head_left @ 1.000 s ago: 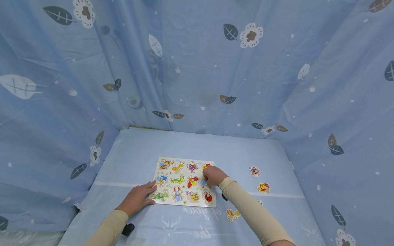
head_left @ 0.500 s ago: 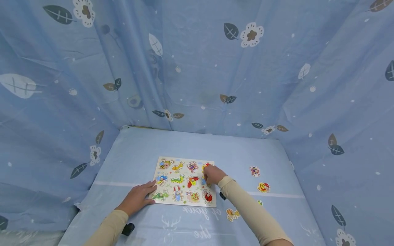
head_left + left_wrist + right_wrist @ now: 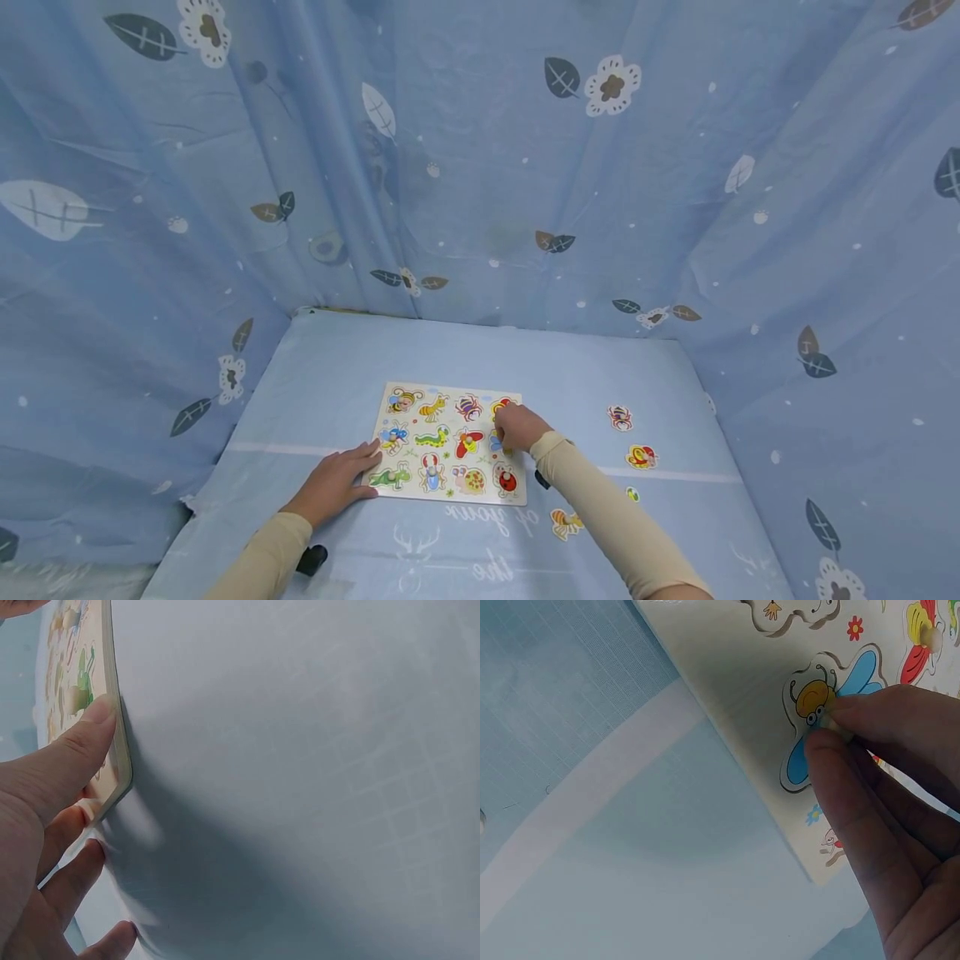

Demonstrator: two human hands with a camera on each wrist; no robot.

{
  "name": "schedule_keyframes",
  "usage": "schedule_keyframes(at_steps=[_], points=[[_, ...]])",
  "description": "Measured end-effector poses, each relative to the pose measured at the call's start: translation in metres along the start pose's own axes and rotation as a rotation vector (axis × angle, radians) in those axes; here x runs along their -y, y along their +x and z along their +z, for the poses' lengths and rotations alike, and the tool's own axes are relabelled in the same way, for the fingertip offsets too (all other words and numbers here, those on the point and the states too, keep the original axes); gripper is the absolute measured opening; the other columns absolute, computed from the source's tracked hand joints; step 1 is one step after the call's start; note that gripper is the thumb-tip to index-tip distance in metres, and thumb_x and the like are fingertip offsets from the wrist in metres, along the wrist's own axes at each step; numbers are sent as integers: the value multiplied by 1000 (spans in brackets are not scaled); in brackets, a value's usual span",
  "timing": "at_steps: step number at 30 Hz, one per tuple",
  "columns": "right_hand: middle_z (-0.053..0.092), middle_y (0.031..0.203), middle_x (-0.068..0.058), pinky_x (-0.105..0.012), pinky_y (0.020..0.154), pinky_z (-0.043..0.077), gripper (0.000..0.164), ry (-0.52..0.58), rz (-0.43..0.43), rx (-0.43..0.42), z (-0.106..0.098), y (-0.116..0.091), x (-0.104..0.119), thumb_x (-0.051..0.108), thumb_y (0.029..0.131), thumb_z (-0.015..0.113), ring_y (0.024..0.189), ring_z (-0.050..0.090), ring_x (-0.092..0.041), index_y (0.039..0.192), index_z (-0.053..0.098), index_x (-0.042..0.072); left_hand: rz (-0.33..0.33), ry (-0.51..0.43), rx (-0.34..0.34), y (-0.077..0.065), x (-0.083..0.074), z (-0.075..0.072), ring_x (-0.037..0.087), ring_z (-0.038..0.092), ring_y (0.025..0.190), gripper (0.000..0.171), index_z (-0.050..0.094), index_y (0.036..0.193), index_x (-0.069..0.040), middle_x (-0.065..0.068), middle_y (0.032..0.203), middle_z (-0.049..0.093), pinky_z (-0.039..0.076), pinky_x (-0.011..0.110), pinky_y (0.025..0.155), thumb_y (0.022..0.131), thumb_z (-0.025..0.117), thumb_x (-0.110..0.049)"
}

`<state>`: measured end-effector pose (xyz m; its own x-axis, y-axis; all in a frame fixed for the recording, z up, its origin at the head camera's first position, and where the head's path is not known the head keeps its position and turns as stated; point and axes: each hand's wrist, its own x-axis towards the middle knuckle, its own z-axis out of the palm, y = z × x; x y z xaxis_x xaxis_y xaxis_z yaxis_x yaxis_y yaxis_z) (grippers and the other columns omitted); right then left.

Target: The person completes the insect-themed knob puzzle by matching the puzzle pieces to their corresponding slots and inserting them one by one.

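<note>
A pale wooden peg puzzle board (image 3: 487,497) with colourful insect shapes lies on the table. My left hand (image 3: 333,482) rests at its left edge; in the left wrist view, the thumb (image 3: 94,724) presses on the board near a corner and the other fingers extend beside it. Over the board's right side, my right hand (image 3: 521,427) pinches the small knob of a blue-winged dragonfly piece (image 3: 798,763) between thumb and forefinger. That piece lies in or over its matching recess; whether it sits fully flush I cannot tell. The fingers cover part of it.
Right of the board lie a spider piece (image 3: 619,417), a red-and-yellow insect piece (image 3: 642,457), a small green piece (image 3: 632,494) and a yellow striped insect piece (image 3: 565,523) close to the right sleeve. Blue patterned curtains (image 3: 480,183) surround the table.
The right forearm has shifted slightly left, uncovering more of the small green piece. The right hand stays at the dragonfly piece, and the left hand has not visibly moved.
</note>
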<state>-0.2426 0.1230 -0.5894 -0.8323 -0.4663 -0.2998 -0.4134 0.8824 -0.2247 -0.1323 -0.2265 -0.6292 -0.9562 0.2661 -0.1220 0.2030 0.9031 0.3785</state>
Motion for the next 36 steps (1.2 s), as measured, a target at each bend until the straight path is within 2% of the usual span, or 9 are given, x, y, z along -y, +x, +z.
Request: schedule_keyframes(at_steps=[6,12,20,26,30,36], points=[[70,78,0,-24,57,48,8,17,-4,7,-3,0,1,1,85,80,62,55,-11,82,76,8,0,-15,0,0,0,0,31,49,147,74,61,144,-12,3,162,46,40,63,120,80,86,-39],[66,76,4,-23,58,47,9,-14,-12,-11,0,1,-2,3,85,81,63,54,-9,81,75,9,5,-28,-2,0,0,-1,31,49,147,74,62,144,-12,3,162,46,40,62,120,80,86,-39],[67,76,3,-23,59,47,13,52,-44,0,-3,-3,-7,1,86,80,63,53,-9,80,74,11,3,-18,7,1,0,0,31,49,147,73,62,143,-13,2,162,47,40,62,120,80,86,-40],[65,73,10,-22,59,48,16,79,-66,9,-8,-1,-22,10,82,86,63,54,-6,75,74,17,-7,-13,14,1,1,1,30,49,148,73,61,144,-13,1,163,46,40,61,120,80,86,-40],[65,70,11,-24,60,48,21,66,-16,12,-16,-6,-39,13,80,89,65,53,-8,71,71,20,-5,-12,12,2,1,2,31,48,148,73,61,144,-13,2,163,46,39,61,121,80,85,-40],[64,71,5,-28,60,47,20,61,149,58,-35,-26,-71,11,78,88,67,53,-13,72,71,17,-1,-2,14,1,1,1,31,48,148,74,61,145,-13,3,163,45,39,62,120,80,85,-40]])
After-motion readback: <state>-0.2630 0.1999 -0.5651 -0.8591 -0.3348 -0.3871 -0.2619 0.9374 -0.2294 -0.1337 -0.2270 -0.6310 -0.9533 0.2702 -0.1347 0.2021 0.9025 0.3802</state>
